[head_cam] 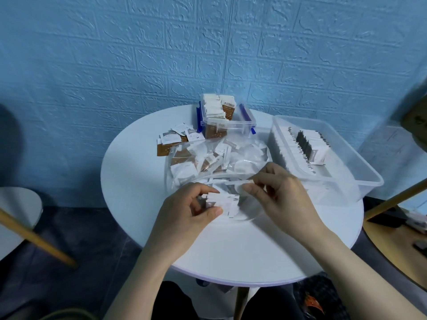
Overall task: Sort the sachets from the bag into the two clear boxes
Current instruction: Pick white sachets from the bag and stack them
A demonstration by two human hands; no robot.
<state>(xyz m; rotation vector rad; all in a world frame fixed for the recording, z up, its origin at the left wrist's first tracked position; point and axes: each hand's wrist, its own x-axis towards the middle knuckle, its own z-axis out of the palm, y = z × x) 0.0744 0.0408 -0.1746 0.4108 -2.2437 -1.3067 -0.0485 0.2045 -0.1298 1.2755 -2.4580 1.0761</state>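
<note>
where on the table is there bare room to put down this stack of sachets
Bare tabletop runs along the near edge below both hands, and on the left side beside the bag. The far side is crowded: loose sachets, the small box and the large box at the right.

Two clear boxes [227, 116], one bag [231, 158], two hands [184, 213].

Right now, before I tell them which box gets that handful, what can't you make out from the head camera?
- Count of the sachets held by the left hand: fingers cover part of the stack.
- Print on them: too small and blurred.
- What the right hand pinches, the bag edge or a sachet: clear film, blurred.
- Large box: frosted near wall hides the lower rows.
</note>
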